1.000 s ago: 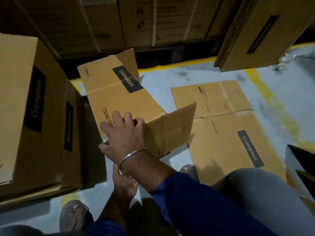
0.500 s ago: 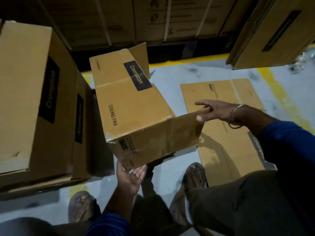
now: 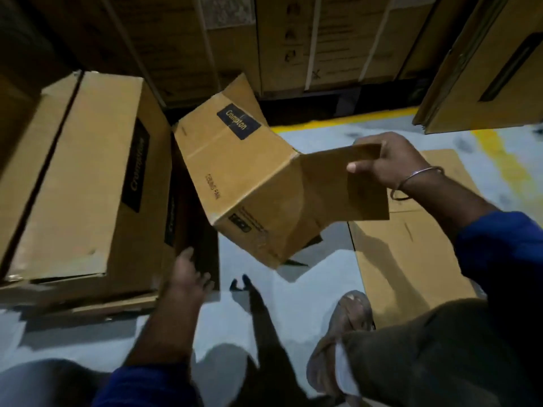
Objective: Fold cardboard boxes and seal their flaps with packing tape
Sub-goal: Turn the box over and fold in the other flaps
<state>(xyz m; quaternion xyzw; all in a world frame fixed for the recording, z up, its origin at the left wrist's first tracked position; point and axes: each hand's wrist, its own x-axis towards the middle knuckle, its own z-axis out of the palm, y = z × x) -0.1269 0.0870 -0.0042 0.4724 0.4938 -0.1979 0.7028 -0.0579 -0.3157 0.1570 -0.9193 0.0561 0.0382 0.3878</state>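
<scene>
A: Head view — where is the box being worked on?

B: The tilted cardboard box (image 3: 252, 183) hangs in the middle, off the grey floor (image 3: 293, 304), its dark Crompton label facing up. One open flap (image 3: 343, 183) sticks out to the right.

A: And the hands?

B: The right hand (image 3: 390, 163) pinches the far end of that flap, thumb on the near face and fingers curled over its top edge. A metal bangle (image 3: 417, 180) circles the wrist. The left hand (image 3: 188, 277) is lower left, blurred, fingers spread and holding nothing, just beside the dark end of the stacked boxes (image 3: 88, 183). Whether it touches them, I cannot tell.

A: So the hands are well apart?

B: Yes, with the box between and above.

A: What else is around?

B: A flattened carton (image 3: 405, 259) lies on the floor at right, under the right arm. A sandalled foot (image 3: 346, 318) rests at its near edge. A yellow floor line (image 3: 338, 121) runs behind, before a wall of strapped cartons (image 3: 293, 39).
</scene>
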